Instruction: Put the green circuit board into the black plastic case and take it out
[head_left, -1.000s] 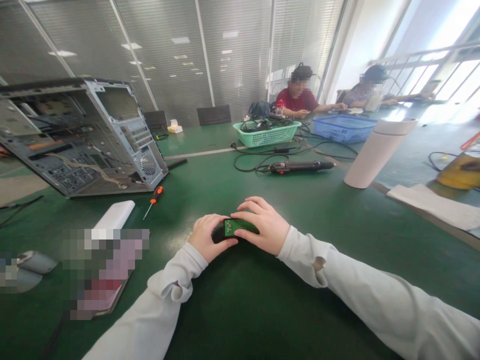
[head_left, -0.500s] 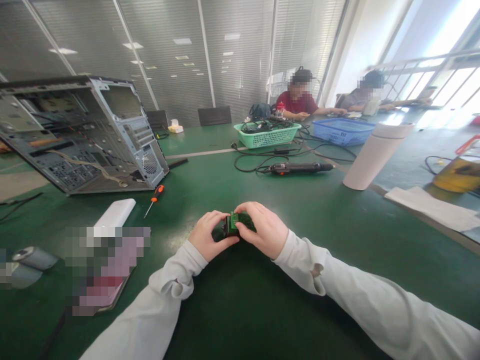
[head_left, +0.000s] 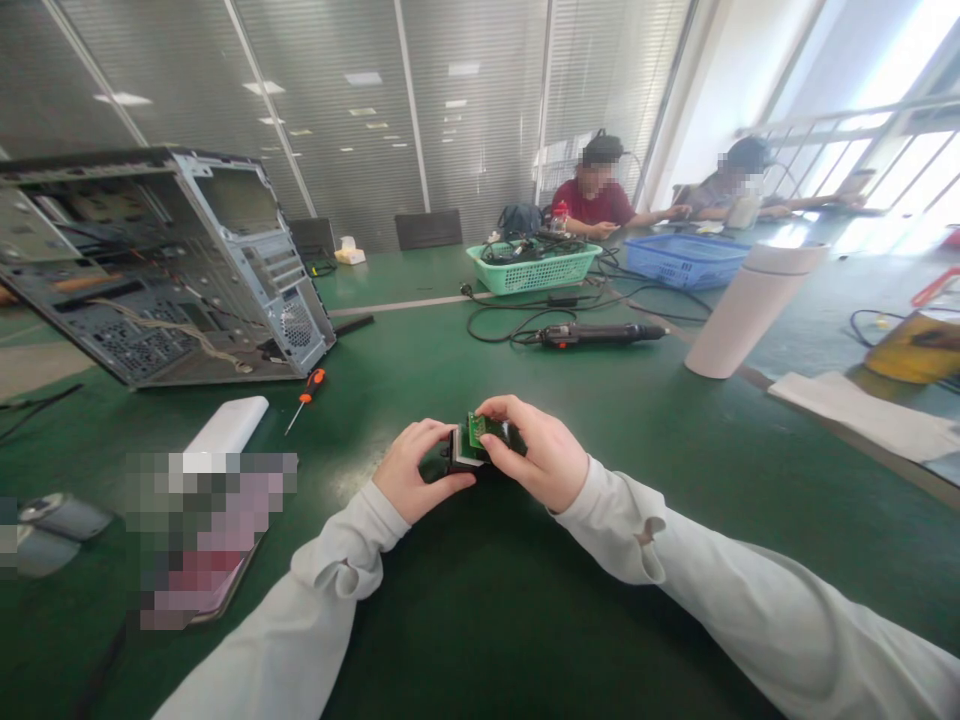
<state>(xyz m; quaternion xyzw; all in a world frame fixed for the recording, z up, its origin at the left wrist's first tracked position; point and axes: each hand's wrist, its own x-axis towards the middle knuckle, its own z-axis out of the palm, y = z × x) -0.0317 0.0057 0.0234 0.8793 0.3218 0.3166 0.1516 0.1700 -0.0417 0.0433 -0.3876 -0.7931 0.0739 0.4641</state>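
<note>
Between my hands, low over the green table, is a small black housing (head_left: 454, 452) with a pale inner face. My left hand (head_left: 414, 468) grips its left side, thumb below and fingers above. A small green circuit board (head_left: 477, 430) is pinched between the thumb and fingers of my right hand (head_left: 541, 452), at the right of the housing. The board stands tilted, and a dark part behind it is mostly covered by my right fingers. Whether board and housing still touch I cannot tell.
An open computer case (head_left: 225, 270) stands at the left, near an orange-handled screwdriver (head_left: 306, 398), a white box (head_left: 229, 428) and a phone (head_left: 217, 550). Beyond my hands lie an electric screwdriver (head_left: 592, 336), a green basket (head_left: 534, 272) and a pale bottle (head_left: 750, 315). Two people sit farther back.
My right hand has moved slightly right with the green board, away from the black housing. More of the housing's pale inner face shows. My left hand stays almost in place.
</note>
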